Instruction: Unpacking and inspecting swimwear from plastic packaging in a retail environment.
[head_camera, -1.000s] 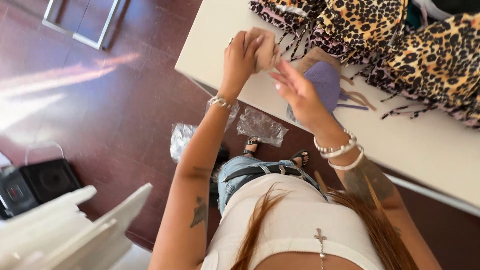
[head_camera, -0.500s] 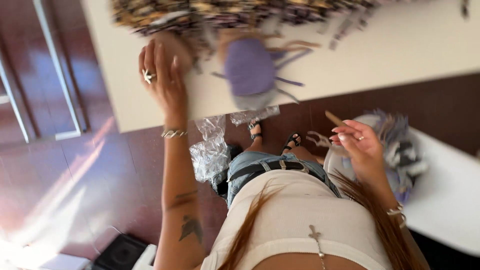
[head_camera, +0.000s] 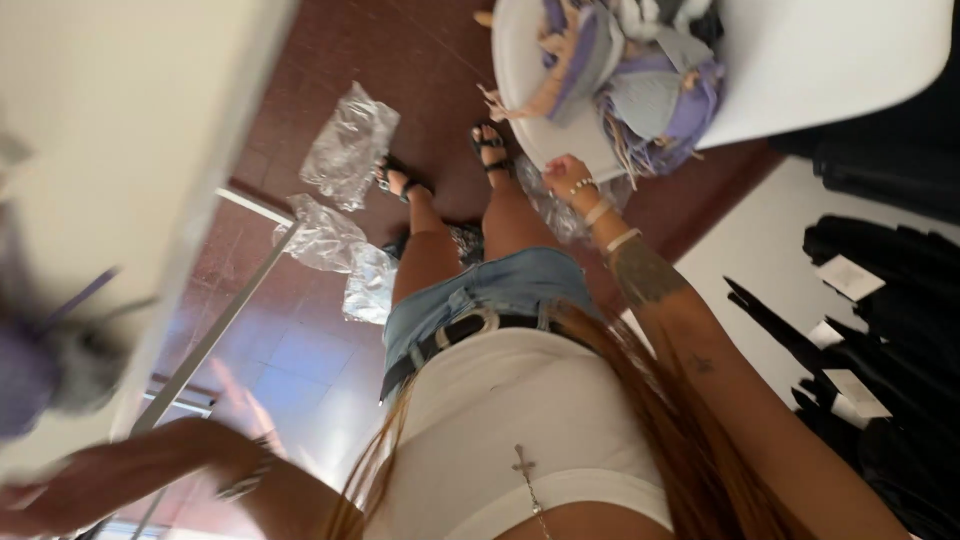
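I am looking down my own body at a dark red tiled floor. My right hand (head_camera: 566, 174) reaches down to the rim of a white chair seat (head_camera: 830, 60), fingers curled, right beside a crumpled clear plastic bag (head_camera: 556, 212); whether it grips anything is hidden. A pile of purple and tan fringed fabric pieces (head_camera: 650, 90) lies on the chair. My left hand (head_camera: 45, 497) is a blur at the bottom left, under the edge of the white table (head_camera: 120, 120). A blurred purple piece (head_camera: 30, 375) lies on that table.
Clear plastic bags lie on the floor by my feet: one (head_camera: 350, 145) farther out, two (head_camera: 322, 236) (head_camera: 370, 285) near a metal table leg (head_camera: 215, 335). Black garments with white tags (head_camera: 880, 290) lie on a white surface at the right.
My view has swung from the table and its leopard-print fabric down to the floor and chair. My right hand went down to the chair seat; my left hand dropped off the table to the lower left.
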